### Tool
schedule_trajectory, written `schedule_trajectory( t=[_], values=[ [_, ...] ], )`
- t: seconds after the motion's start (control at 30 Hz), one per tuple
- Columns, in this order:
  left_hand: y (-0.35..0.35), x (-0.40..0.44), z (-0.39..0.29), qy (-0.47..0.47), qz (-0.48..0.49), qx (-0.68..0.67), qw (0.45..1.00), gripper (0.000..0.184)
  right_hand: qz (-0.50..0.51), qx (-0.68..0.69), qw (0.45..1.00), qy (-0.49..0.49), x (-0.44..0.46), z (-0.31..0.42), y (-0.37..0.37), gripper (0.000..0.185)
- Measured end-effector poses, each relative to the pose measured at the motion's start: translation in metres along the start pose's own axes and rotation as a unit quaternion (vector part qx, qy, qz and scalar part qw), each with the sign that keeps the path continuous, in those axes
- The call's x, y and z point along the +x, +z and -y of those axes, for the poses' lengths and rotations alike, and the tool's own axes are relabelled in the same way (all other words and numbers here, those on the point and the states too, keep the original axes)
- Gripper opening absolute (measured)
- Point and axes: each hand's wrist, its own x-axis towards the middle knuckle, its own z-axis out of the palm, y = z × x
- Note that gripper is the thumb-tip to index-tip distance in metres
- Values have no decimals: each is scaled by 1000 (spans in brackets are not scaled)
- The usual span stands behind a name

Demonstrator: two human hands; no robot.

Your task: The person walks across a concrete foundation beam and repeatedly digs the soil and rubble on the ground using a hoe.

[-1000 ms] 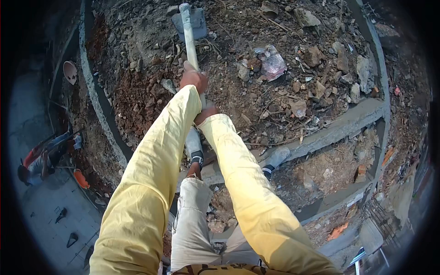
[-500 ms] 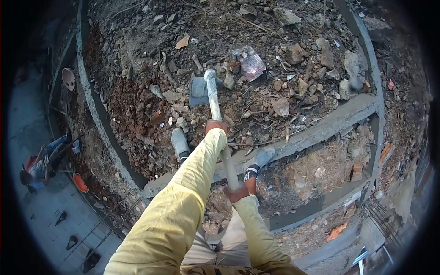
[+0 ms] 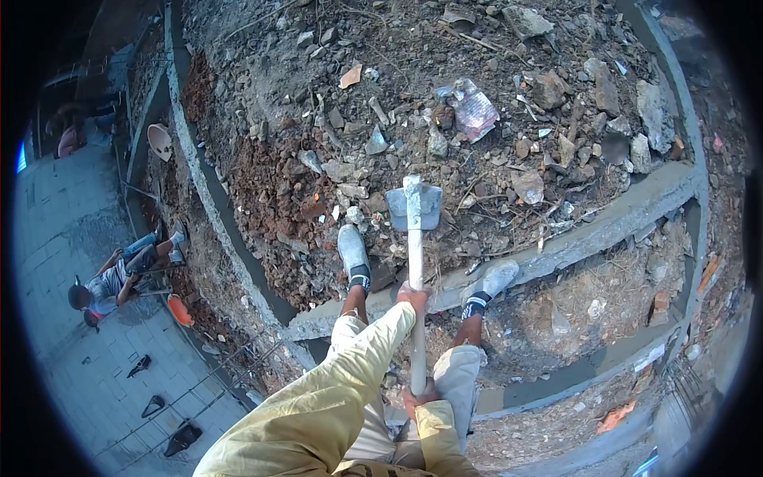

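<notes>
A long-handled hoe (image 3: 414, 208) with a broad, flat grey blade points away from me over the rubble. My left hand (image 3: 412, 297) wraps round the middle of its pale handle. Lower down, close to my legs, my right hand (image 3: 420, 396) grips the handle near its end. The blade is over loose soil and stones between my two shoes; whether it touches the ground I cannot tell. My left shoe (image 3: 351, 253) is on the soil, while my right shoe (image 3: 492, 283) is at the concrete beam (image 3: 572, 225).
Broken stones, roots and a crumpled silvery wrapper (image 3: 474, 111) litter the ground ahead. Another narrow concrete beam (image 3: 208, 179) runs along the left. Beyond it are an orange pan (image 3: 180, 311), a pale pan (image 3: 160, 141), and a seated person (image 3: 119, 278) on paving.
The hoe has come back toward me, its blade now nearer my feet. Both hands have moved lower with the handle. My view has shifted, so the ground appears further right.
</notes>
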Motion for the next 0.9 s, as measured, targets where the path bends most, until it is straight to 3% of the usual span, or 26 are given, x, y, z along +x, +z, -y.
schedule_trajectory(
  t=[0.03,0.07,0.1,0.13,0.2,0.27,0.37,0.4,0.47,0.5,0.57,0.6,0.67,0.73,0.87,0.9],
  values=[
    [-11,6,-8,27,16,-39,999,28,-53,-89,993,-59,-6,28,25,39],
    [-23,13,-17,52,31,-78,995,24,-177,-285,931,-146,-12,54,55,41],
    [-41,11,-47,43,31,-159,986,23,-289,-463,808,-221,-21,93,90,43],
    [-62,6,-85,34,31,-239,970,23,-276,-481,802,-224,-18,128,108,45],
    [-97,29,-139,127,5,-265,956,19,-279,-530,763,-243,-5,199,146,49],
    [-130,54,-187,221,-30,-243,944,31,-238,-520,748,-337,36,258,168,51],
    [-143,87,-226,263,-213,-61,939,45,-242,-552,696,-391,94,349,216,50],
    [-139,101,-230,262,-277,10,924,48,-216,-509,742,-379,113,374,231,50],
    [-135,112,-238,235,-294,132,917,50,-228,-543,723,-361,104,387,242,51],
    [-140,124,-239,236,-230,91,940,52,-232,-561,713,-350,91,392,251,51],
    [-144,138,-233,188,-151,138,961,48,-241,-601,693,-317,70,386,255,52],
    [-139,143,-226,167,-143,183,958,46,-255,-579,693,-346,59,366,246,52],
    [-116,146,-204,141,-163,252,943,41,-279,-593,703,-276,32,333,231,55],
    [-87,139,-183,125,-183,255,941,37,-310,-583,711,-241,22,297,196,53],
    [-52,100,-169,22,-86,157,984,52,-307,-538,754,-218,-40,266,170,53],
    [-39,117,-146,51,-68,173,981,54,-312,-539,748,-228,-46,251,164,54]
  ],
)
